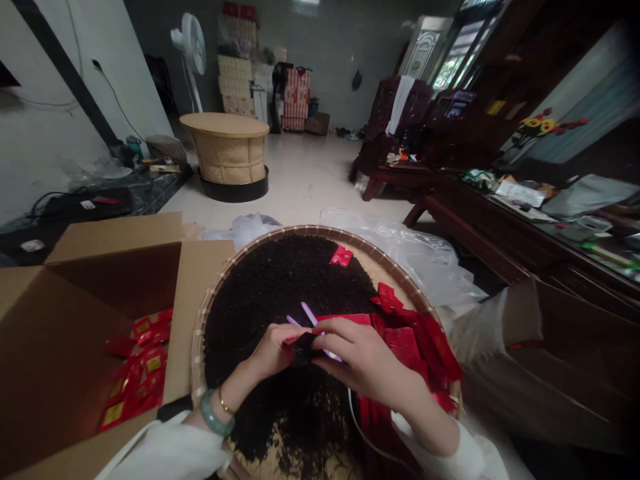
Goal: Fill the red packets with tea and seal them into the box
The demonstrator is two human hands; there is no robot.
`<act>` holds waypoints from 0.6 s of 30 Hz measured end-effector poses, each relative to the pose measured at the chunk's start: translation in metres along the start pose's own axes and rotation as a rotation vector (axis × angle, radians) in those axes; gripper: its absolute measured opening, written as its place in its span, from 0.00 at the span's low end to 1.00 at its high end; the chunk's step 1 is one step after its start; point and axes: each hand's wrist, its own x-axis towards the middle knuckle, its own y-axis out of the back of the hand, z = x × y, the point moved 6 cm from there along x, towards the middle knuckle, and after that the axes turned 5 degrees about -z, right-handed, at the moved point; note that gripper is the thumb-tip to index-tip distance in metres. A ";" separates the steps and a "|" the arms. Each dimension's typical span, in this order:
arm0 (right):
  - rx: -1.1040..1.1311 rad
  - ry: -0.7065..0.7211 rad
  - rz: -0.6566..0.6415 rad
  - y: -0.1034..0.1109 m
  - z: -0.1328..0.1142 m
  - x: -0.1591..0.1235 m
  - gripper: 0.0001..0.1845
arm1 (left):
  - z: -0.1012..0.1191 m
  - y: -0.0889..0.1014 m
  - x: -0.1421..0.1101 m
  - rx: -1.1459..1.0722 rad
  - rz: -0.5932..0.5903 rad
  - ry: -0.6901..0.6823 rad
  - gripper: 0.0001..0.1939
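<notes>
Over a round woven bamboo tray (203,333) spread with dark, loose, tea-like leaves (255,287), both my hands meet. My left hand (273,350), with a jade bangle at the wrist, pinches the edge of a small red packet (291,339) whose dark mouth faces me. From beside my right hand (357,350) sticks out a slim purple two-armed tool (309,313), its fingers closed around it and near the packet. Part of the tool is hidden by the fingers. Several flat red packets (403,343) lie at the tray's right side.
An open cardboard box (207,280) on the left contains several filled red packets (145,373). One red packet (341,256) rests on the leaves. A white cord (356,423) runs below my right hand. Plastic sheeting (415,253), a wooden table (480,227) and another box (555,360) stand right.
</notes>
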 end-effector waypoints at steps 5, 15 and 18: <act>0.081 -0.064 0.023 -0.013 0.011 0.005 0.11 | -0.020 -0.007 -0.004 0.065 -0.026 0.062 0.12; 0.154 -0.150 -0.188 -0.022 0.018 0.017 0.10 | -0.016 -0.023 -0.006 0.059 -0.189 0.118 0.12; 0.281 -0.204 -0.137 -0.027 0.028 0.015 0.08 | -0.019 -0.019 -0.006 -0.062 -0.169 0.212 0.13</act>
